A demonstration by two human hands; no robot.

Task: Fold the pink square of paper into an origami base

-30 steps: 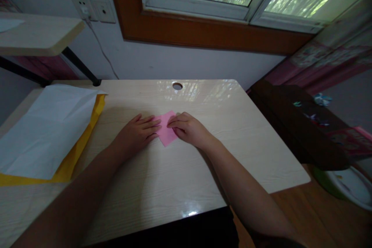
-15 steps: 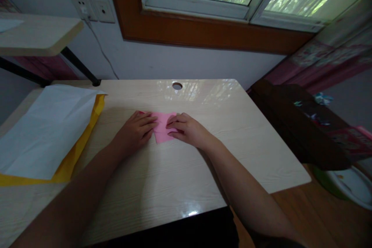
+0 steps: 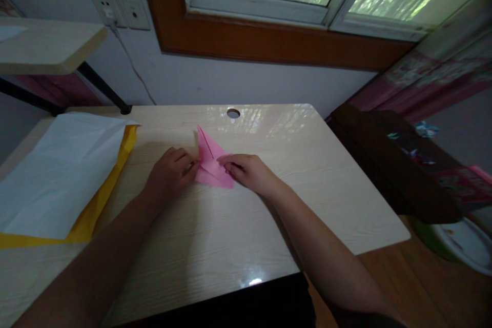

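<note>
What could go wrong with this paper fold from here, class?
The raised flap of the pink paper stands up between the left hand and the right hand; if either slips, the crease may land crooked. Pinching hard at the thin tip could tear it. The glossy desk may let the paper slide.

Pink folded paper (image 3: 210, 166) on a pale wood-grain desk (image 3: 307, 189); white sheet (image 3: 57, 169) over yellow sheet (image 3: 90, 215) at left; brown window frame (image 3: 269, 43) far.

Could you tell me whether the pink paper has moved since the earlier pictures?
Yes: a flap of the pink paper now stands up, reaching toward the desk's round hole.
</note>
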